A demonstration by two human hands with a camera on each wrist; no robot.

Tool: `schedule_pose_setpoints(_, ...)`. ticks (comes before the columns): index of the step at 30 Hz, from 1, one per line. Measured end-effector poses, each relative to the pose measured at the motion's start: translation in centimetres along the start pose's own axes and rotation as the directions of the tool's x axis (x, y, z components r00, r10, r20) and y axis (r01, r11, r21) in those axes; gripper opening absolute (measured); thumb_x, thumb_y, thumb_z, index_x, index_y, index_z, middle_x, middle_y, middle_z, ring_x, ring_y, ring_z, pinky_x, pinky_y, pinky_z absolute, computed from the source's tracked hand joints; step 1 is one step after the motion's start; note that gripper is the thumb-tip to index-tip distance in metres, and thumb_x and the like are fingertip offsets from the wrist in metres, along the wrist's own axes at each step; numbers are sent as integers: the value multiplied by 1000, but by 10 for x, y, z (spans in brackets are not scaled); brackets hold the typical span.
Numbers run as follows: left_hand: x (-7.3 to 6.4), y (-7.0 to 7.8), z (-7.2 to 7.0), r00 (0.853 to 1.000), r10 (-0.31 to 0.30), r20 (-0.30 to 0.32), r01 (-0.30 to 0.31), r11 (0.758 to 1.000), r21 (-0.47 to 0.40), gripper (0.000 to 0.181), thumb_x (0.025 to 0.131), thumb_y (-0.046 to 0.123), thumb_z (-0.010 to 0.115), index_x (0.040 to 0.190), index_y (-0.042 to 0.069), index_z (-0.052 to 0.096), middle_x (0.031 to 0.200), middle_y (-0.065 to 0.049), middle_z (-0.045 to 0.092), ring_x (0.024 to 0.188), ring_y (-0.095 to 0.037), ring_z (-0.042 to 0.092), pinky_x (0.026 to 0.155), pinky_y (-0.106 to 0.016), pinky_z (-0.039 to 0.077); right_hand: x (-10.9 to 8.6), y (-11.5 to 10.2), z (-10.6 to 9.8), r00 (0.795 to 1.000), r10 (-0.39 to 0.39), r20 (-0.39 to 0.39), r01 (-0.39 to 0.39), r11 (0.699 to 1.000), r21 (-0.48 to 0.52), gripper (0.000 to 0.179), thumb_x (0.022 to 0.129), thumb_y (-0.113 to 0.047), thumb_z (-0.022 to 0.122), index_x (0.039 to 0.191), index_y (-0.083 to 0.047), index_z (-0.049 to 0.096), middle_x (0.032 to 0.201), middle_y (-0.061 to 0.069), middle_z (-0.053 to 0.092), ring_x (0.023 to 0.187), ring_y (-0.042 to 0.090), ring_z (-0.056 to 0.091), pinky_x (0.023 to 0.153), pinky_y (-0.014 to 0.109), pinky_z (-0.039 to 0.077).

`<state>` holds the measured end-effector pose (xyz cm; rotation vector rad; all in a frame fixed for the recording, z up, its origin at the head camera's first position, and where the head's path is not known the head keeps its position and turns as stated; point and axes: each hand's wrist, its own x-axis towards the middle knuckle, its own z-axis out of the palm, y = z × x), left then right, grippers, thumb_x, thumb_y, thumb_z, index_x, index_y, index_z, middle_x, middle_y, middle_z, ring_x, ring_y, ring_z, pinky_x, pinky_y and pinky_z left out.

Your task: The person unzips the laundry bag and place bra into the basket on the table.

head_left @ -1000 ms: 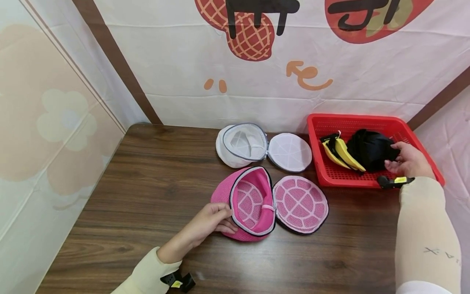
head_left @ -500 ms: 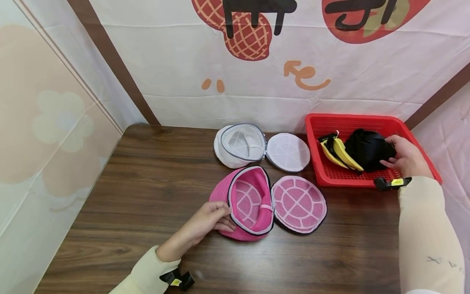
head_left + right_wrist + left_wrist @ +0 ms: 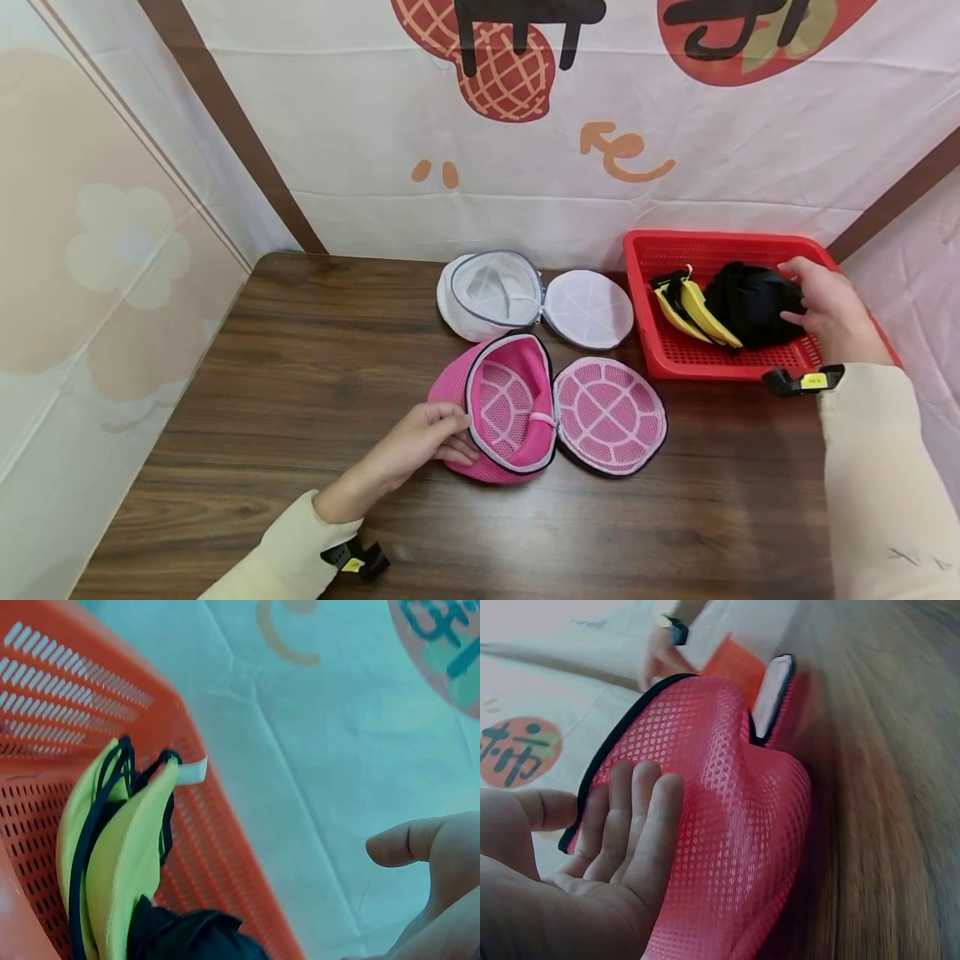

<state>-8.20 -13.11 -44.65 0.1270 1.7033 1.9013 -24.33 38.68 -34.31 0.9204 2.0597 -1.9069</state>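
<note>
My left hand [image 3: 420, 437] pinches the left rim of an unzipped pink mesh laundry bag [image 3: 456, 377]. In the left wrist view the thumb is at the black zipper edge and the fingers lie along the mesh [image 3: 731, 817]. The bag's round lid [image 3: 611, 417] is folded out flat to its right. Over the right end of a red plastic basket [image 3: 720, 367] is my right hand [image 3: 836, 308], thumb and fingers spread beside a bundled black garment [image 3: 753, 308]. Left of that garment lies a folded yellow bra [image 3: 699, 312] with black straps.
A white mesh laundry bag [image 3: 468, 321], also unzipped, stands behind the pink one, its lid [image 3: 588, 308] laid out towards the basket. The wooden table [image 3: 315, 400] meets a printed cloth wall [image 3: 360, 225] at the back.
My right hand has drawn back slightly from the black garment, its thumb and fingers now farther apart. The left hand and pink bag have shifted very slightly up in view.
</note>
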Motion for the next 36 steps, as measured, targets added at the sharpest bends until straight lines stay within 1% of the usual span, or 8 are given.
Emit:
schedule_pose_setpoints(7, -2, 10, -13, 999, -4, 44, -1, 993, 120, 29, 105, 15, 54, 98, -12, 63, 86, -12, 71, 78, -20, 72, 76, -40, 64, -20, -5, 6, 991, -46, 123, 36, 996, 84, 93, 99, -43, 63, 161, -31, -5, 166, -15, -15, 154, 16, -14, 121, 34, 32)
schedule_pose_setpoints(11, -6, 23, -21, 999, -3, 34, -4, 979, 204, 32, 107, 17, 53, 99, -13, 63, 88, -13, 72, 81, -23, 72, 77, -41, 64, -33, -6, 10, 974, -104, 202, 86, 991, 99, 57, 100, -41, 63, 148, -32, 35, 166, -15, -17, 153, 13, -16, 89, 19, 55)
schedule_pose_setpoints(15, -9, 43, -30, 1000, 17, -5, -15, 952, 305, 31, 107, 17, 54, 101, -12, 64, 92, -18, 72, 86, -31, 73, 77, -40, 64, -49, -5, 19, 944, -194, 266, 175, 980, 93, 26, 103, -32, 59, 126, -27, 46, 163, -11, 13, 153, 13, -10, 75, 15, 55)
schedule_pose_setpoints(19, -13, 67, -38, 994, 99, -46, -70, 904, 423, 27, 106, 15, 56, 102, -10, 66, 94, -20, 72, 85, -31, 73, 78, -42, 64, -70, -1, 32, 911, -271, 311, 307, 949, -73, 57, 107, -31, 51, 155, -18, 24, 158, -1, 20, 142, 14, 22, 79, 10, 53)
schedule_pose_setpoints(24, -21, 94, -47, 957, 260, -130, -106, 727, 679, 22, 104, 23, 61, 105, 3, 69, 98, -7, 72, 88, -18, 70, 83, -39, 61, -96, 7, 49, 854, -351, 385, 466, 844, -264, 69, 109, -25, 46, 159, 1, 6, 161, 22, 11, 129, 15, 40, 90, 10, 51)
schedule_pose_setpoints(28, -28, 104, -50, 914, 364, -179, -65, 567, 821, 28, 101, 31, 65, 117, 8, 66, 110, -5, 68, 101, -21, 65, 89, -42, 53, -121, 13, 61, 842, -335, 422, 517, 725, -454, 72, 107, -28, 49, 161, -3, 9, 164, 29, 10, 149, 41, 21, 119, 46, 36)
schedule_pose_setpoints(30, -30, 105, -50, 902, 392, -179, -62, 529, 846, 34, 100, 32, 66, 123, 6, 62, 119, -9, 64, 109, -26, 64, 94, -47, 51, -132, 17, 67, 833, -340, 437, 544, 647, -534, 72, 105, -31, 54, 161, -6, 15, 162, 30, 14, 148, 49, 19, 118, 64, 28)
schedule_pose_setpoints(36, -33, 99, -44, 822, 552, -137, -65, 330, 942, 45, 96, 31, 72, 127, 1, 60, 131, -18, 59, 126, -37, 53, 106, -61, 41, -152, 36, 83, 673, -530, 517, 735, 400, -547, 69, 98, -21, 70, 151, 0, 32, 151, 29, 28, 135, 47, 33, 107, 56, 46)
